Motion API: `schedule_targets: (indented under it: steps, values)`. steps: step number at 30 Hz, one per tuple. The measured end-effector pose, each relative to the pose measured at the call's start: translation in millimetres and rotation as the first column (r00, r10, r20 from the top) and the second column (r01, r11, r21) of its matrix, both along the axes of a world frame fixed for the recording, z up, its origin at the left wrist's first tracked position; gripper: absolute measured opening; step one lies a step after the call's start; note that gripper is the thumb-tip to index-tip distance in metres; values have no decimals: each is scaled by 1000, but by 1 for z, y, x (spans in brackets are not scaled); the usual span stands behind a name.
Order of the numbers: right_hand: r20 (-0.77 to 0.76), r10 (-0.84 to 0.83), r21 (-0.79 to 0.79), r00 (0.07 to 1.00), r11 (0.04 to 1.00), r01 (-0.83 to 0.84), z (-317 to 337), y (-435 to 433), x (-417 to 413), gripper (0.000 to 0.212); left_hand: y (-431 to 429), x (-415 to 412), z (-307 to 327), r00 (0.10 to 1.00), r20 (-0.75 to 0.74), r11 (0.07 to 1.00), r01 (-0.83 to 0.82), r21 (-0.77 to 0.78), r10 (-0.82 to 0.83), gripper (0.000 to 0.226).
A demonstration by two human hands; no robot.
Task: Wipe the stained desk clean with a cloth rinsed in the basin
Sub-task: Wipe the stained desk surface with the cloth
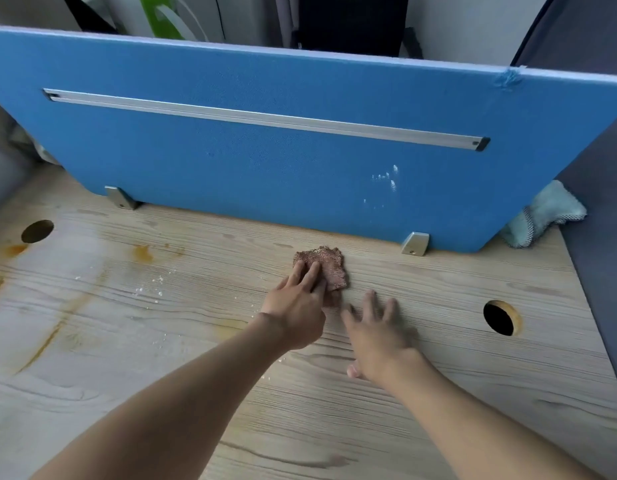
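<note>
Cloth (329,266), brownish and kinda crumpled, is laid flat on the tabletop (508,271), close to the blue divider panel (265,150) and about mid-width. It's pressed down by the left hand (296,311), with straight fingers on its near-left part, so most of it is seen sticking out beyond the fingertips, to the far right. The right hand (376,336) is spread open just right of the cloth, blurred, nothing held. The cloth is squarish, so no long axis can really be told. Orange stains (142,253) and white specks (154,285) are seen well to the left. A teal rag (549,213) is tucked into the far right corner.
</note>
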State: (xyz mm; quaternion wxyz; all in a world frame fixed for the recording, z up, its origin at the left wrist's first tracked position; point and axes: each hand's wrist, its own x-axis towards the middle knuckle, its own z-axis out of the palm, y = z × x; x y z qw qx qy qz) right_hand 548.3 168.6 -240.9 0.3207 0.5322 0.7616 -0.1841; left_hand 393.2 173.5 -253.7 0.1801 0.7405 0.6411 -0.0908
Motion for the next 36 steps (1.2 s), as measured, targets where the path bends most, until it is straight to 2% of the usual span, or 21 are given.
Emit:
schedule_targets:
  steps: [3, 10, 15, 18, 22, 28, 33, 36]
  values:
    - [5, 14, 7, 1000, 1000, -14, -7, 0, -1, 108, 12, -12, -6, 998, 14, 998, -61, -6, 61, 72]
    - [14, 3, -9, 1000, 1000, -2, -1, -2, -2, 106, -3, 5, -6, 996, -45, 997, 75, -33, -77, 71]
    - [32, 11, -20, 999, 1000, -10, -1, 0, -4, 105, 3, -7, -10, 994, -100, 997, -54, -54, 49, 69]
    - [20, 9, -15, 1000, 1000, -8, -4, 0, -3, 105, 1, 9, -9, 990, -75, 993, -119, -25, 117, 69]
    - [-13, 13, -5, 1000, 1000, -13, -9, 0, -2, 108, -14, 20, -7, 998, -66, 999, 24, -30, -26, 63]
    - [5, 22, -8, 1000, 1000, -22, -7, -1, -1, 104, -2, -8, -7, 991, 10, 991, -133, -33, 133, 59]
    - [-18, 0, -16, 1000, 1000, 0, -4, -3, 1, 101, -23, 11, -2, 999, 25, 999, -24, -41, 25, 57]
    - [-8, 15, -6, 1000, 1000, -15, -4, -3, 2, 102, -14, -9, 0, 996, 10, 996, -83, -42, 83, 57]
